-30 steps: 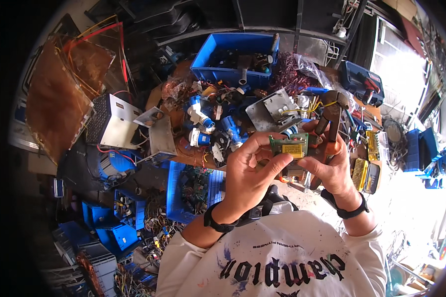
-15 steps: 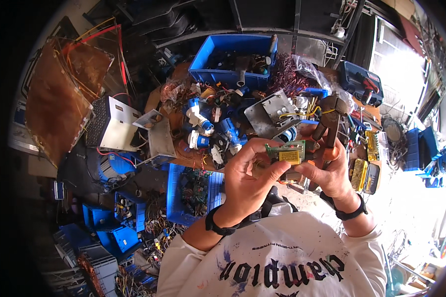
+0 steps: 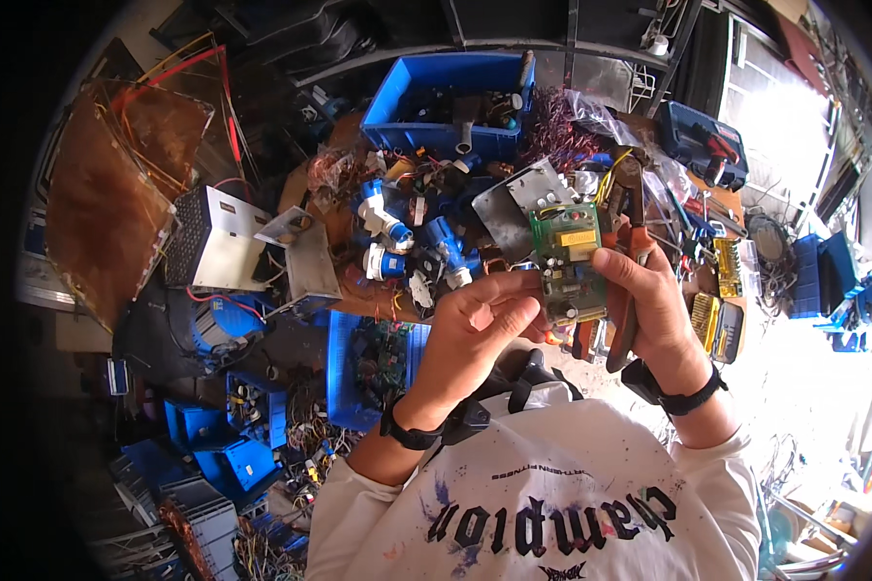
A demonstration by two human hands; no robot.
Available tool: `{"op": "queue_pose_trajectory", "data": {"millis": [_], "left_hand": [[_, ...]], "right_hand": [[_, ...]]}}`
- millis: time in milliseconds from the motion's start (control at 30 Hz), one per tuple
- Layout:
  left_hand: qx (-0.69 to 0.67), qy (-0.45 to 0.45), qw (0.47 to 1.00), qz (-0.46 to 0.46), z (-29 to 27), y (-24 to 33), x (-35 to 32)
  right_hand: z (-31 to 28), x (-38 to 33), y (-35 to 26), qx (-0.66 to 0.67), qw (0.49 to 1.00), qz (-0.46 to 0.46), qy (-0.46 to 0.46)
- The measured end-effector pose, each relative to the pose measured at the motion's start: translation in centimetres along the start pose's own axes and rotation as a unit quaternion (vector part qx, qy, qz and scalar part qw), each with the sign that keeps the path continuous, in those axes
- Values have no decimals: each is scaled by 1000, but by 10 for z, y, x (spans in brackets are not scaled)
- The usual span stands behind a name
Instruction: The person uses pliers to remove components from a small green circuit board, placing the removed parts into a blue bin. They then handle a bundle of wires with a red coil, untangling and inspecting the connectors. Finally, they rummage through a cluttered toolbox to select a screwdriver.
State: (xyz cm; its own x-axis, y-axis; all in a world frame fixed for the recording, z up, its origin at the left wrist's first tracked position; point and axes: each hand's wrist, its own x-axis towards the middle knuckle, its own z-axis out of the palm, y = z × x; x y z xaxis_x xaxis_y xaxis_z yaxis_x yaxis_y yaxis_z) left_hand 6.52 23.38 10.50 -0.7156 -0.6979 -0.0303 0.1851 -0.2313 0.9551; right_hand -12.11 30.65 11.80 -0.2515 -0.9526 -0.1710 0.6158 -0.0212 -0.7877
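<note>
A green circuit board [image 3: 562, 276] with a yellow block-shaped component and several small parts faces up between my hands. My right hand [image 3: 657, 300] is closed, its thumb pressing the board's right edge. That same hand also grips worn pliers [image 3: 638, 237] with orange handles, whose dark jaws point away from me beside the board. At the board's lower left edge is my left hand [image 3: 484, 324], its fingers curled and thumb bent in; the fingertips are partly hidden there. Behind the board lies a bent grey metal plate [image 3: 504, 215].
Blue-and-white industrial plugs [image 3: 446, 250] clutter the bench, with a blue bin [image 3: 436, 136] of parts behind. A blue crate [image 3: 344, 387] of circuit boards stands below left. A white metal case [image 3: 231, 237] is at left, an open tool case [image 3: 702, 145] at far right.
The circuit board has been tilted up, so its component side now faces me. My left thumb has come off the yellow component, and the left hand has shifted down and left.
</note>
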Motion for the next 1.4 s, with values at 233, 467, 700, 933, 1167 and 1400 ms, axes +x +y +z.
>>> {"op": "queue_pose_trajectory", "data": {"millis": [233, 467, 700, 933, 1167, 1400], "left_hand": [[-57, -13, 997, -57, -3, -2, 2], [-82, 17, 993, -79, -28, -9, -4], [-152, 121, 981, -22, -106, -75, -33], [-143, 514, 845, -31, -274, -233, -133], [-164, 662, 690, -244, -418, -390, -244], [31, 619, 707, -342, -528, -465, -234]], "right_hand": [[-5, 9, 6, 76, 994, 82, 10], [18, 28, 31, -50, 996, 76, 13], [22, 50, 72, -224, 969, 105, 13], [26, 88, 96, -243, 949, 194, 55], [80, 124, 116, -304, 926, 199, 106], [143, 164, 139, -330, 900, 275, 77]]}}
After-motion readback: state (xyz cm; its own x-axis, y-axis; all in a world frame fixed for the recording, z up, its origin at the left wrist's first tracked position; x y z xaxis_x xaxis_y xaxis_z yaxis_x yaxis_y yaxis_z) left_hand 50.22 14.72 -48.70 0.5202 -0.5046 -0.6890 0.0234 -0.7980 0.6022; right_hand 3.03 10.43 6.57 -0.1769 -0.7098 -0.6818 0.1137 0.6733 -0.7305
